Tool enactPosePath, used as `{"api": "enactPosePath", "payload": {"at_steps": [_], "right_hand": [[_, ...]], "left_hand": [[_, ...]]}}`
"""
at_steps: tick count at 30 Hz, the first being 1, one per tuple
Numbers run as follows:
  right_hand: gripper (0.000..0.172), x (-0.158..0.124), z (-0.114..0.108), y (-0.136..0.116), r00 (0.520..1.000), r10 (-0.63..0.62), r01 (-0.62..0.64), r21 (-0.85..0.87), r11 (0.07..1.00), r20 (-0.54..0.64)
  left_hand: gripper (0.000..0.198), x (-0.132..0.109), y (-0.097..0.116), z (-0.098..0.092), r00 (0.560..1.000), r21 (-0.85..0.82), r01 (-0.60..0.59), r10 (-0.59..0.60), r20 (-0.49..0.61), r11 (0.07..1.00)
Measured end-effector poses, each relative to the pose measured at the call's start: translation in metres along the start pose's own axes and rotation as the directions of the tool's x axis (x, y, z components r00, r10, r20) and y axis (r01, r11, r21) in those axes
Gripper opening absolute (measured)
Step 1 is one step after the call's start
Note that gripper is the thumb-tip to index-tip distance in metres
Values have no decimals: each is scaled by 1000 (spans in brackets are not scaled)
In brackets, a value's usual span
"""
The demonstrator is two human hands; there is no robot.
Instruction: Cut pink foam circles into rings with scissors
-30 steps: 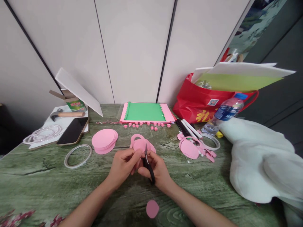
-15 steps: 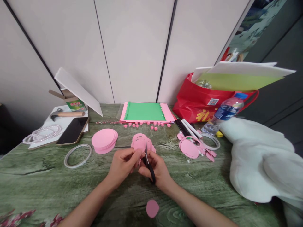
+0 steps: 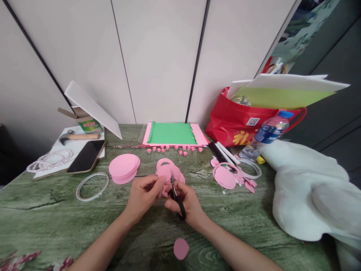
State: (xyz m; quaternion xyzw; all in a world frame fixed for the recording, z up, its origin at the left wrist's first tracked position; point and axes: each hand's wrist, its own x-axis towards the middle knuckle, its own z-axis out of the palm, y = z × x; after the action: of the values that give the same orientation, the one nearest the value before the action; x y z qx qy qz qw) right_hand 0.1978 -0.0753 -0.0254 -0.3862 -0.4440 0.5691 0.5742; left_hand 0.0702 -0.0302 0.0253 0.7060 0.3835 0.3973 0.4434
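Near the middle of the table, my left hand (image 3: 145, 194) pinches a pink paper piece (image 3: 164, 172) between thumb and fingers. My right hand (image 3: 184, 201) holds black-handled scissors (image 3: 177, 201), their blades pointing up and away, just right of that paper. Behind both hands lie more pink paper pieces (image 3: 177, 174), partly hidden by the held one. A stack of pink paper circles (image 3: 124, 168) is at the left. One pink cut piece (image 3: 181, 248) lies near the front edge, between my forearms.
A phone (image 3: 86, 156), hammer (image 3: 84, 136) and tape ring (image 3: 92, 186) are at the left. Small pink rolls (image 3: 181, 152) lie before green paper (image 3: 173, 133). At the right are paper scraps (image 3: 225, 177), a bottle (image 3: 267, 133), a red bag (image 3: 222, 124) and a white plush object (image 3: 304, 188).
The pink paper in my left hand has shifted slightly left, away from the scissor blades. The scissors have tilted a little to the left.
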Motion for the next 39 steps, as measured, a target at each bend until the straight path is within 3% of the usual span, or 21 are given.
{"api": "enactPosePath", "payload": {"at_steps": [15,31,39], "right_hand": [[37,-2,1,1,999,45,-45,-44,998,-15],[38,2,-4,-3,999,-41,42,-69,997,6],[37,5,-4,-4,995,57,-64,-80,995,-81]], "left_hand": [[30,1,-2,-2,998,-44,-1,-2,-55,999],[27,2,-2,-1,997,130,-55,60,-38,990],[28,3,-3,-1,998,90,-25,30,-47,996]]}}
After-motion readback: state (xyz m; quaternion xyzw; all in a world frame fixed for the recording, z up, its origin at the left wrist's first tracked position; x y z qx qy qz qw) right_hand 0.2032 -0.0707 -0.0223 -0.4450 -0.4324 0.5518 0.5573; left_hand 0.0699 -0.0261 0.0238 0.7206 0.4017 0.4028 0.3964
